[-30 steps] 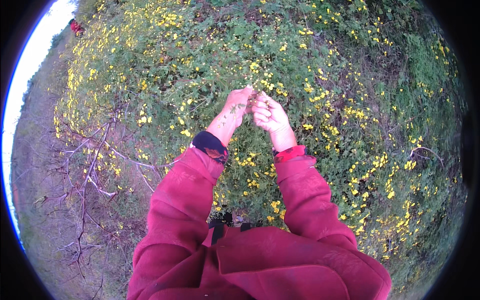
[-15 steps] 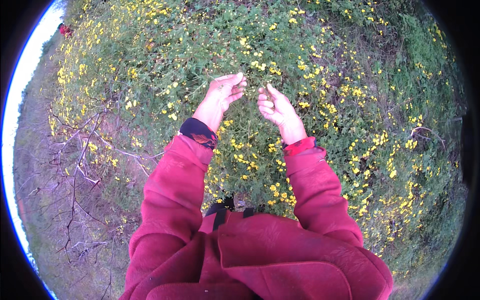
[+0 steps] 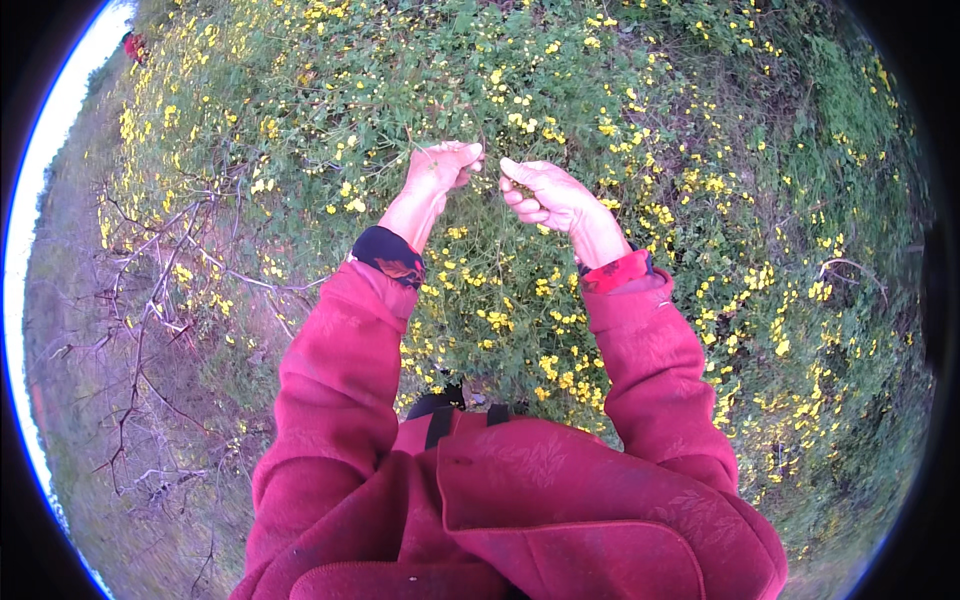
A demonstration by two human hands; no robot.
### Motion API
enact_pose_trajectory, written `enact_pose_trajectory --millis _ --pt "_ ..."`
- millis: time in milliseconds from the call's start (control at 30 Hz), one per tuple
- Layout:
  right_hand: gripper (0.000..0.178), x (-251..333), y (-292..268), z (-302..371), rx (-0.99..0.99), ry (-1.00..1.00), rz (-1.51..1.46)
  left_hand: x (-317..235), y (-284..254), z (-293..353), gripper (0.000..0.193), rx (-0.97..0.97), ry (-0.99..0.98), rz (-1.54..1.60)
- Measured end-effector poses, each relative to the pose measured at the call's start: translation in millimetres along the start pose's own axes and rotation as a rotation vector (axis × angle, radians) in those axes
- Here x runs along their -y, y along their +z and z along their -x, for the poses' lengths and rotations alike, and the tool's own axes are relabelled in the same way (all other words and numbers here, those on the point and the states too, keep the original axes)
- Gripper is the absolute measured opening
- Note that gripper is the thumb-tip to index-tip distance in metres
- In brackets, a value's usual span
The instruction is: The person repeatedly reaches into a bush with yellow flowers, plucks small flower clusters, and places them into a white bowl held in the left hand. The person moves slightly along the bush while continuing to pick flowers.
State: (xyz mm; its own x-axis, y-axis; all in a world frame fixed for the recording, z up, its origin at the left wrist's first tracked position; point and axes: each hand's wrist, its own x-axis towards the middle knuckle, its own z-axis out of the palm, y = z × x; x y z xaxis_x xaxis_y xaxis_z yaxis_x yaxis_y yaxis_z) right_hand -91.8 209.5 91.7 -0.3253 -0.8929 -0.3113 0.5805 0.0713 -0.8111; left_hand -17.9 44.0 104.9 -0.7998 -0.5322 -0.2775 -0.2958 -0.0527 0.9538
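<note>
Side by side, my two hands hover over a dense patch of green plants with small yellow flowers point(image 3: 490, 318). My left hand point(image 3: 438, 172) is closed, its thumb pressed against the bent fingers, and thin green stems point(image 3: 418, 148) run through its grip. A short gap away, my right hand point(image 3: 553, 197) is curled with the thumb over the fingers. Something small and greenish shows in that right grip, too small to name. Dark red sleeves cover both forearms, with patterned cuffs at the wrists.
Bare, branching twigs point(image 3: 150, 310) spread at the left, close to my left sleeve. A dry pale twig point(image 3: 850, 268) lies among greenery at the far right. Yellow blooms point(image 3: 780, 345) continue down the right side. A small red shape point(image 3: 134, 46) shows at the upper left.
My right hand has turned inward, its thumb now pointing toward the left hand, and its wrist has swung right. My left hand has shifted slightly left and its fingers have closed more.
</note>
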Motion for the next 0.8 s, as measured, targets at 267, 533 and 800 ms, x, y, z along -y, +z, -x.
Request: enact_pose_trajectory --millis 267,533,800 --pt "0.030 -12.6 -6.6 14.1 0.164 0.008 -0.215 3.9 11.0 3.3 0.014 0.040 -0.013 0.124" --pt "0.029 -18.4 -2.7 28.0 0.167 -0.005 -0.329 11.3 0.2 -4.3 0.016 0.057 -0.020 0.245" --pt "0.038 -11.7 25.8 -9.2 0.080 0.060 -0.278 7.8 14.0 3.0 0.013 0.057 -0.104 0.269"
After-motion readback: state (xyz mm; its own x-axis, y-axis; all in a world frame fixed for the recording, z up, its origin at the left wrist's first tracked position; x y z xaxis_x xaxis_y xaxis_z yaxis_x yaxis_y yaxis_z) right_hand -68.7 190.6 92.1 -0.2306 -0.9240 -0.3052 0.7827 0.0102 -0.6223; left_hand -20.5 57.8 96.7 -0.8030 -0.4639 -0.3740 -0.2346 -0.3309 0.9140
